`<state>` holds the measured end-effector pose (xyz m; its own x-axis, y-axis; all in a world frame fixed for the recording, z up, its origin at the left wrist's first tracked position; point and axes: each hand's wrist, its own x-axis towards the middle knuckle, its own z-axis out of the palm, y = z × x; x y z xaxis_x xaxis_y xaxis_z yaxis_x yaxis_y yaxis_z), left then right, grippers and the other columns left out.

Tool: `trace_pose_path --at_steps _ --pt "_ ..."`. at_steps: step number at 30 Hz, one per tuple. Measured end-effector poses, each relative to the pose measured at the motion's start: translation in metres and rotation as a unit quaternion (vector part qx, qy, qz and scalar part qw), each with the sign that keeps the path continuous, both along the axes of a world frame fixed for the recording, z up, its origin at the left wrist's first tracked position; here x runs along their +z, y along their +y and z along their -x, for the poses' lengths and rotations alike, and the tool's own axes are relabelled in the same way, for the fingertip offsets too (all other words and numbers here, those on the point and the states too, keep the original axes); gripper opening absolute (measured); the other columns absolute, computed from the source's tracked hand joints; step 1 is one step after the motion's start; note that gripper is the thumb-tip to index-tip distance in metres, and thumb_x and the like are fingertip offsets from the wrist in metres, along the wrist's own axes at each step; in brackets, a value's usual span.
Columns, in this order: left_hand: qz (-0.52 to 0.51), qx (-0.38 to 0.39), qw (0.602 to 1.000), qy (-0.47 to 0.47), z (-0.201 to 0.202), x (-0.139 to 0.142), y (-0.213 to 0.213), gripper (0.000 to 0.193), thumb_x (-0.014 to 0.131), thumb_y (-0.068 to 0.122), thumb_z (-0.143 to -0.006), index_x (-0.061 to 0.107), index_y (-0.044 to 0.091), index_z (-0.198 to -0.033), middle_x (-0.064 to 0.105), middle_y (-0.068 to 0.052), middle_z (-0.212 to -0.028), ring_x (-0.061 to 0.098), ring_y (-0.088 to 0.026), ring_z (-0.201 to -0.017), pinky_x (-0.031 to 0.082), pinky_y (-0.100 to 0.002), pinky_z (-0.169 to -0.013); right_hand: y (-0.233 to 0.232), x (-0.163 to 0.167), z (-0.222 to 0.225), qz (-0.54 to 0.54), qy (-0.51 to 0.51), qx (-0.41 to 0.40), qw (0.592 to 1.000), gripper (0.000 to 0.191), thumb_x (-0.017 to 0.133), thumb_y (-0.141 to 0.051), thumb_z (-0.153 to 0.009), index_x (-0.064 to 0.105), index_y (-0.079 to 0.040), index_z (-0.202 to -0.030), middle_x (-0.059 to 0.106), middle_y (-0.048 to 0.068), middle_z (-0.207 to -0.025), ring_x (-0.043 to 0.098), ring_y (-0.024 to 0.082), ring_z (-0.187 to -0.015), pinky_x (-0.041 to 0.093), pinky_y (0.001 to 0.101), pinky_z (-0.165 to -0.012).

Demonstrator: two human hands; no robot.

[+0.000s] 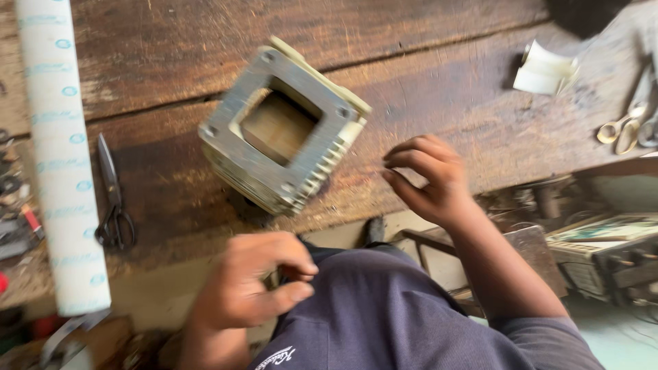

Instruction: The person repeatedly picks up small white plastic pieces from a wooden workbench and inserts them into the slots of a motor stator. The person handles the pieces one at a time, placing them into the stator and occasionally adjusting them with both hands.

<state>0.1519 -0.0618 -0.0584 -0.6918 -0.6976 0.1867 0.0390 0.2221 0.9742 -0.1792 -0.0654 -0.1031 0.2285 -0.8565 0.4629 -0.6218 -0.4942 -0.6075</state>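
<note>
A: Item one, the fingers. What was recorded?

B: The right hand (428, 179) was found curled, fingertips drawn together, nothing seen between them. It was held just beside the core (283, 127), not touching. The left hand (250, 284) was found loosely clenched near the lap, thumb pressed to forefinger; whether anything small was pinched there could not be told.

A: And the core itself?

B: A square stack of grey metal plates with a pale window frame was logged, tilted on one corner near the front edge of the bench (171, 41). A wooden block was seen through its opening. Pale sheet was noted along its upper right side. It was held by neither hand.

A: Progress, as far as could be judged?

B: The plates were judged stacked and the corner fasteners fitted. No wire winding was visible. What was left could not be determined from this view.

A: Outlying items?

B: A white roll (62, 164) was entered at the left, with dark scissors (111, 199) beside it. Folded white paper (545, 68) was listed at the upper right, and brass-handled scissors (627, 120) at the far right. Blurred clutter was noted below the bench on both sides.
</note>
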Motion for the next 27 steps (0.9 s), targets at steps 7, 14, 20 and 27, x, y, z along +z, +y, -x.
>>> trace_pose_path --at_steps 7,14,20,27 --pt "-0.24 0.193 0.936 -0.167 0.09 -0.115 0.024 0.058 0.071 0.017 -0.091 0.05 0.004 -0.144 0.067 -0.008 -0.121 0.066 -0.013 -0.087 0.055 -0.029 -0.071 -0.004 -0.114 -0.02 -0.121 -0.023 0.077 0.989 0.011 0.076 -0.016 -0.088 0.071 -0.007 -0.094 0.069 0.011 -0.089 0.068 0.032 -0.084 0.054 0.0425 -0.072" --pt "-0.356 0.39 0.849 0.02 0.092 -0.192 -0.008 0.074 0.059 0.022 -0.093 0.025 0.015 -0.159 0.064 -0.008 -0.126 0.069 -0.018 -0.092 0.058 -0.034 -0.07 -0.018 -0.139 -0.05 -0.132 -0.067 0.137 0.979 0.016 0.072 -0.019 -0.09 0.07 -0.008 -0.103 0.071 0.012 -0.095 0.071 0.032 -0.084 0.056 0.0426 -0.073" --pt "-0.24 0.406 0.876 0.098 0.103 -0.204 -0.022 0.067 0.067 0.011 -0.111 0.035 0.008 -0.169 0.064 -0.012 -0.123 0.063 -0.02 -0.113 0.054 -0.032 -0.096 -0.039 -0.127 -0.074 -0.208 -0.135 0.119 0.961 0.039 0.069 -0.017 -0.086 0.068 -0.009 -0.125 0.073 0.015 -0.102 0.074 0.031 -0.088 0.059 0.0407 -0.081" --pt "-0.316 0.426 0.847 0.036 0.096 -0.21 -0.016 0.072 0.063 0.015 -0.098 0.028 0.016 -0.16 0.065 -0.005 -0.115 0.065 -0.017 -0.098 0.058 -0.033 -0.074 -0.043 -0.142 -0.082 -0.125 -0.109 0.14 0.976 0.058 0.074 -0.017 -0.088 0.057 -0.012 -0.144 0.07 0.019 -0.124 0.067 0.038 -0.108 0.055 0.0449 -0.089"
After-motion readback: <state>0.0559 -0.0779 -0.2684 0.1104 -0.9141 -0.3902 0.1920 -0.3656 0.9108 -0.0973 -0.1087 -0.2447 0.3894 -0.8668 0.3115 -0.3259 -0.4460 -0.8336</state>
